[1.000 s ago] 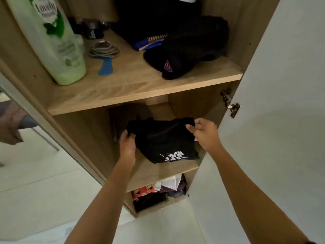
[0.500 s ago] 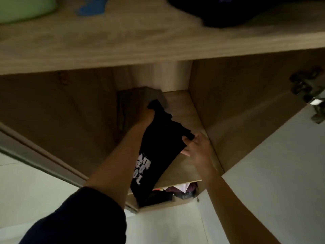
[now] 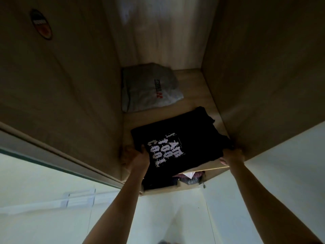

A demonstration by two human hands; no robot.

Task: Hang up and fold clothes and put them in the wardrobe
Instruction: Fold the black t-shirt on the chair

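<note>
Black folded T-shirt [image 3: 175,131] lies at the front of the shelf [image 3: 195,103], near end overhanging the edge, long axis running inward toward the grey shirt [image 3: 149,88] behind. Left hand [image 3: 136,155] and right hand [image 3: 232,154] each grip a near corner, equally close; a push should go straight back.

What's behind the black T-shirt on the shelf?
A folded grey T-shirt lies behind the black T-shirt, back left on the shelf. Anything beneath the black one is covered.
</note>
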